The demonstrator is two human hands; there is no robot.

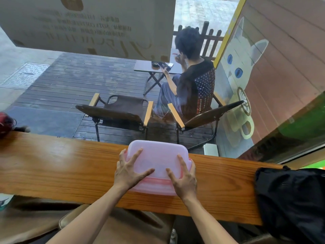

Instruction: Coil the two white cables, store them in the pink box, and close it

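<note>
Both hands press flat, fingers spread, on the translucent pink lid (pixel 158 155) of the rectangular pink plastic box (pixel 154 186), which sits on the long varnished wooden counter (pixel 61 169) near its near edge. Left hand (pixel 128 170) covers the lid's left side, right hand (pixel 184 178) its right side, thumbs pointing inward. Whatever the box holds cannot be made out through the cloudy lid. Off to the right, a crumpled black fabric bag (pixel 292 199) lies on the counter.

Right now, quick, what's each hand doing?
Left hand: open, fingers spread, pressing flat on the lid of the pink box.
Right hand: open, fingers spread, pressing on the lid's right edge.
</note>
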